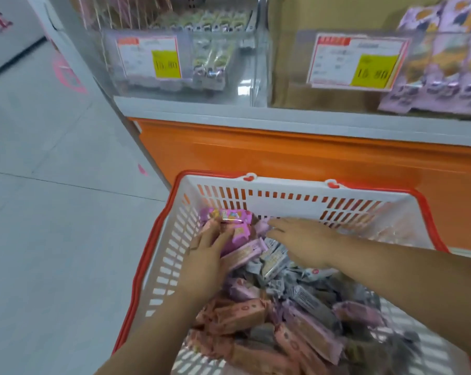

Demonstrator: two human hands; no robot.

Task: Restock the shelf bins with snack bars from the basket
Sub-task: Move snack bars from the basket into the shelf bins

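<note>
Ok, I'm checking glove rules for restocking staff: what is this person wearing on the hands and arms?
Nothing that shows. The left hand and right hand are bare, with no gloves. The left forearm and right forearm are uncovered to the frame's edge: no sleeve, cuff, watch or bracelet in view. A thin dark line crosses one left finger, possibly a ring, but it is too blurred to tell.

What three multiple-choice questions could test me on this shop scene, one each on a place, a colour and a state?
1. Where is the right hand relative to the basket? A. beneath it B. inside, over the bars C. outside it
2. What colour is its rim? A. blue B. green C. red
3. What is the left hand doing? A. gripping pink bars B. hanging empty C. clenched empty
Answers: B, it reaches flat above the pile; C, red edges the white walls; A, it curls round them.
</note>
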